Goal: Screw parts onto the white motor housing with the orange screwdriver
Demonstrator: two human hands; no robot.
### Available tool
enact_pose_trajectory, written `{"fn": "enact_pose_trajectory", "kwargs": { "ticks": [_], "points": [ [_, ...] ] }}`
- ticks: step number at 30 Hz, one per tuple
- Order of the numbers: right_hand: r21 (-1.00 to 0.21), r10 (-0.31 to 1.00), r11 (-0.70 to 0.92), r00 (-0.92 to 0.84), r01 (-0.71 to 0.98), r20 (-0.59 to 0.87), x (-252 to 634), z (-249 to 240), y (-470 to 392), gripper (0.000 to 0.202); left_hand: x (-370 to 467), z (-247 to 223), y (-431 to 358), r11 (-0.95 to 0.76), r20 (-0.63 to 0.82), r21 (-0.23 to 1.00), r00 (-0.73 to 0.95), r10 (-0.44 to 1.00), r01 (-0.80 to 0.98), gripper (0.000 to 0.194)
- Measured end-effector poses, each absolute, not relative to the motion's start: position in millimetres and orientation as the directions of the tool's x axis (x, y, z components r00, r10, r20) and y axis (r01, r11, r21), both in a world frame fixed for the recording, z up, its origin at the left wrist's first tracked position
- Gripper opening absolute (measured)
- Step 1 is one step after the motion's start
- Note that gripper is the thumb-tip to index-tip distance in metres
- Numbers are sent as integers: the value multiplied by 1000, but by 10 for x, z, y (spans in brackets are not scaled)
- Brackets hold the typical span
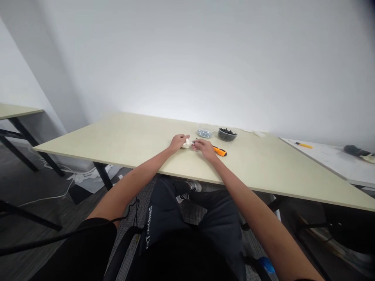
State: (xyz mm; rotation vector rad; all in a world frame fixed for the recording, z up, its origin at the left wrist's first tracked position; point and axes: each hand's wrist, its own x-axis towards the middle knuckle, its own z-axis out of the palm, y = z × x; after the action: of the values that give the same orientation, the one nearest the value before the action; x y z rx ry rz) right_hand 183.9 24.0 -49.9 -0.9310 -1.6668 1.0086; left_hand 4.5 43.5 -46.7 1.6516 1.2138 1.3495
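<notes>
My left hand (178, 143) is closed on a small white part (186, 143) just above the table's front half. Close on its right, my right hand (202, 147) has its fingers pinched at the white part's right side, on a small dark piece (193, 143) too small to make out well. An orange and black screwdriver handle (220, 151) lies on the table beside my right hand; the hand hides its front end. Behind my hands sit a clear dish of silvery small pieces (204, 133) and a clear bowl of black pieces (227, 135).
The pale table (131, 134) reaches to the wall. On a white table (325, 158) at the right lie a yellow-orange tool (304, 145) and a dark object (356, 151). A dark cable (67, 234) crosses by my left arm.
</notes>
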Motion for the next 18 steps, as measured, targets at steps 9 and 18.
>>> {"fn": "enact_pose_trajectory", "kwargs": {
  "ticks": [9,18],
  "points": [
    [-932,921,359,-177,39,347,1831,-510,269,32,54,-466,440,-344,352,900,21,936,266,44],
    [-944,941,327,-110,48,320,1862,-516,264,31,39,-476,464,-334,352,905,-23,936,263,41]
  ]
}}
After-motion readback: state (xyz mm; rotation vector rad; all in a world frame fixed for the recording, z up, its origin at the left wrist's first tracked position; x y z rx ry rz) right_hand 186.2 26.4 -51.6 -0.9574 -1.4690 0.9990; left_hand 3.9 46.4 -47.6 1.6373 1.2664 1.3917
